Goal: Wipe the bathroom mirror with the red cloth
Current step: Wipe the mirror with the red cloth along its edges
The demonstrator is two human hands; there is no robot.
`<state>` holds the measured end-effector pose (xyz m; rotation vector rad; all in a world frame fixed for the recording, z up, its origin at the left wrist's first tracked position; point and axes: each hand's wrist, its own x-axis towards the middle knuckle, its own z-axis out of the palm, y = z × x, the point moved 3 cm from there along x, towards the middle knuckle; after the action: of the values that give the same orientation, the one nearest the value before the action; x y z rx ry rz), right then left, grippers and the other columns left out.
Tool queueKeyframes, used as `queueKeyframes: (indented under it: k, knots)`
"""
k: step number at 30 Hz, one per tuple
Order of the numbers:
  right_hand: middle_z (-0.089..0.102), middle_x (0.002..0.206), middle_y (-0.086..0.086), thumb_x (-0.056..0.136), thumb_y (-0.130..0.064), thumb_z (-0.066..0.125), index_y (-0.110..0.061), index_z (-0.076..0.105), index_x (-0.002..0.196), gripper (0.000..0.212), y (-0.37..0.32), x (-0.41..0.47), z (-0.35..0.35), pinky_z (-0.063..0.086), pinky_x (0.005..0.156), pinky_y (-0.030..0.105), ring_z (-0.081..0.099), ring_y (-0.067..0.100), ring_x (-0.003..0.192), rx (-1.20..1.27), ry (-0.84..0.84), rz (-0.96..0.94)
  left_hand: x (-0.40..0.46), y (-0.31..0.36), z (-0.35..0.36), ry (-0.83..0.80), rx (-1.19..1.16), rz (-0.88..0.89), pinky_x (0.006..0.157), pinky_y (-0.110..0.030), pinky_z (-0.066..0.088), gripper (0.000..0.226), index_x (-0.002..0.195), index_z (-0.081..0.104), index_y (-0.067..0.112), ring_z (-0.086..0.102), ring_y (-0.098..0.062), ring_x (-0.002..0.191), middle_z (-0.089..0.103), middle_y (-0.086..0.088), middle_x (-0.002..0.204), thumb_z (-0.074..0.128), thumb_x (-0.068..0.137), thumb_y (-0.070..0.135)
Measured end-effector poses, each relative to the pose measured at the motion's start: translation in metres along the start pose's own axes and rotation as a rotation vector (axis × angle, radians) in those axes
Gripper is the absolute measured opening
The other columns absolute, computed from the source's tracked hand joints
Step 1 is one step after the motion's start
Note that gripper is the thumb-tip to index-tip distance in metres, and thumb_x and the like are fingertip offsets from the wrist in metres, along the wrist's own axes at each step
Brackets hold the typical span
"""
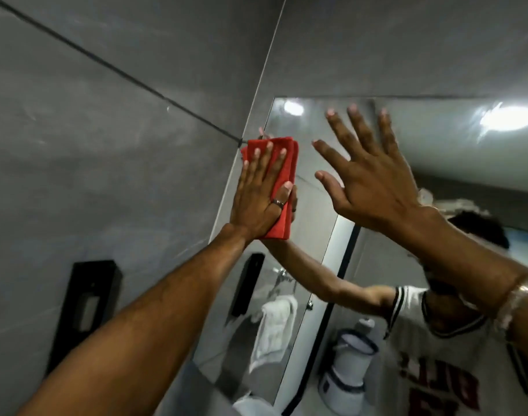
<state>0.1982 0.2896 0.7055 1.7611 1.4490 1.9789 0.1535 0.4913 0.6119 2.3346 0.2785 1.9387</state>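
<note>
- The cloth [279, 175] is plain bright red, with no pattern.
- The wall tiles [106, 130] are mottled grey with dark grout lines.
- The box [88, 310] on the left wall is black.
- The ring [278, 202] on the left hand [256, 202] is silver.
- Reflected in the mirror [316, 163]: a white towel [274, 328], and a white shirt [436, 370] with dark-striped trim and red lettering.
- The bracelet [517, 298] on the right wrist is pale and metallic.
</note>
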Motion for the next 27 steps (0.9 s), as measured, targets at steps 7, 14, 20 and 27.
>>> queueKeyframes:
  k: [7, 14, 20, 27]
  knots:
    - [0.002, 0.178, 0.010, 0.105, -0.062, 0.023, -0.029, 0.035, 0.163, 0.067, -0.088, -0.090, 0.029, 0.005, 0.130, 0.065, 0.001, 0.035, 0.164, 0.146, -0.061, 0.054, -0.146, -0.031, 0.030, -0.075, -0.020, -0.020, 0.129, -0.062, 0.004, 0.067, 0.164, 0.001, 0.022, -0.003, -0.031, 0.162, 0.000, -0.009, 0.174, 0.020, 0.107, 0.052]
    - [0.007, 0.176, 0.015, 0.106, -0.057, 0.030, -0.021, 0.046, 0.156, 0.063, -0.160, -0.174, 0.036, 0.017, 0.124, 0.073, 0.012, 0.046, 0.161, 0.254, -0.124, 0.088, -0.294, -0.067, 0.056, -0.112, -0.045, -0.110, 0.129, -0.061, 0.006, 0.067, 0.164, -0.002, 0.030, -0.003, -0.025, 0.162, -0.009, 0.004, 0.174, 0.017, 0.105, 0.058]
    - [0.013, 0.173, 0.015, 0.107, -0.046, 0.040, -0.018, 0.058, 0.148, 0.053, -0.170, -0.219, 0.012, 0.001, 0.130, 0.063, 0.009, 0.042, 0.160, 0.286, -0.013, 0.079, -0.333, -0.055, 0.066, -0.098, -0.046, -0.222, 0.131, -0.053, 0.001, 0.074, 0.163, -0.004, 0.030, -0.002, -0.022, 0.162, -0.011, 0.008, 0.173, 0.011, 0.101, 0.067]
    - [0.021, 0.168, 0.017, 0.106, -0.042, 0.048, -0.016, 0.059, 0.149, 0.052, -0.148, -0.261, -0.011, -0.002, 0.130, 0.058, 0.023, 0.048, 0.153, 0.229, -0.017, 0.110, -0.348, 0.016, 0.079, -0.031, -0.080, -0.174, 0.131, -0.055, 0.003, 0.070, 0.164, -0.001, 0.029, 0.000, -0.022, 0.162, -0.009, 0.007, 0.174, 0.011, 0.104, 0.063]
